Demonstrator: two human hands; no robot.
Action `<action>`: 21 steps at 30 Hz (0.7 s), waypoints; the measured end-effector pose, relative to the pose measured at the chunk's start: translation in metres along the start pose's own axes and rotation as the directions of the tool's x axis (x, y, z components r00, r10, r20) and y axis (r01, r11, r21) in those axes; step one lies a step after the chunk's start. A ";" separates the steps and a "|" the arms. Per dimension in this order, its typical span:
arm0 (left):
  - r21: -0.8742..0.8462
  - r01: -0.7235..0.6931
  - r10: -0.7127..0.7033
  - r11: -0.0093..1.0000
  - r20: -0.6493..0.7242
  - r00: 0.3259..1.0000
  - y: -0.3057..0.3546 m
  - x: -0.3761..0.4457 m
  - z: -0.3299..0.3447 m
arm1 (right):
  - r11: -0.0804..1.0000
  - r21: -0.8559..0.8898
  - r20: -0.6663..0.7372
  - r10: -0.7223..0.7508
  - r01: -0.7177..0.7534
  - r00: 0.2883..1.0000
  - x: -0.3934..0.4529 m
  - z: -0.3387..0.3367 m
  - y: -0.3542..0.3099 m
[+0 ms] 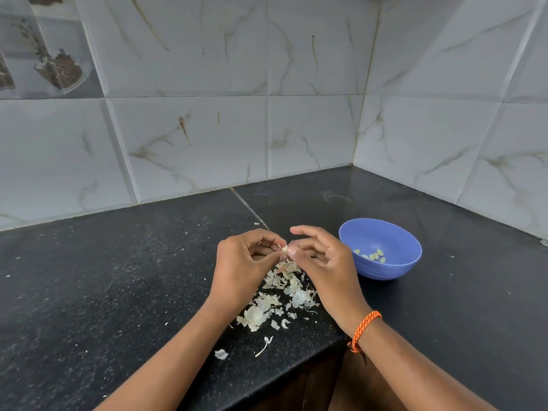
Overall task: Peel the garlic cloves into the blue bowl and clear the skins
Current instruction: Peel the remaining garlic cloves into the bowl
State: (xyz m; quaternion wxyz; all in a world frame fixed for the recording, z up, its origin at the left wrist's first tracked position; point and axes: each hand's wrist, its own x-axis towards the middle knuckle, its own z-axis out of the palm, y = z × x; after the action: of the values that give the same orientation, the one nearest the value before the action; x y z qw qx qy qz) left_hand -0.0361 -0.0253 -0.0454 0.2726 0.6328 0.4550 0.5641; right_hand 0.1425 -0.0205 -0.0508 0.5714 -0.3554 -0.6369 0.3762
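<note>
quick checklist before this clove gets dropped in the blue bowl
1. Clove held: ok. The left hand and right hand pinch the garlic clove between their fingertips.
2. Clove fully peeled: cannot tell; fingers hide most of it.
3. Bowl within reach: ok. The blue bowl sits just beside the right hand.
4. Bowl holds only peeled cloves: ok. A few peeled cloves, no skins visible.
5. Skins cleared: not ok. The pile of skins lies on the counter under the hands.
</note>
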 end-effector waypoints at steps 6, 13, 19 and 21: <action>-0.005 0.000 0.000 1.000 0.031 1.000 0.002 -0.001 0.003 | 1.000 -0.017 -0.020 -0.024 0.024 1.000 0.002 0.000 0.000; -0.019 0.081 -0.082 0.997 -0.035 0.996 -0.007 0.004 -0.001 | 0.992 -0.123 -0.049 -0.046 0.040 0.998 0.006 -0.008 -0.006; 0.186 0.048 -0.037 0.981 -0.066 0.997 -0.009 0.006 -0.011 | 0.899 -0.432 -0.015 -0.085 0.071 0.996 0.032 -0.048 -0.030; 0.261 0.048 -0.026 0.964 -0.087 0.996 -0.009 0.007 -0.015 | 0.878 -0.478 -0.077 -0.061 0.017 0.995 0.042 -0.071 -0.031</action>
State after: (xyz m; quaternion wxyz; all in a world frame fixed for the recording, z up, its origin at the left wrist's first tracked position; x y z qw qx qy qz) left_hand -0.0537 -0.0174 -0.0466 0.1777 0.6307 0.5487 0.5193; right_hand 0.2085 0.0073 0.0009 0.5019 -0.4887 -0.6906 0.1800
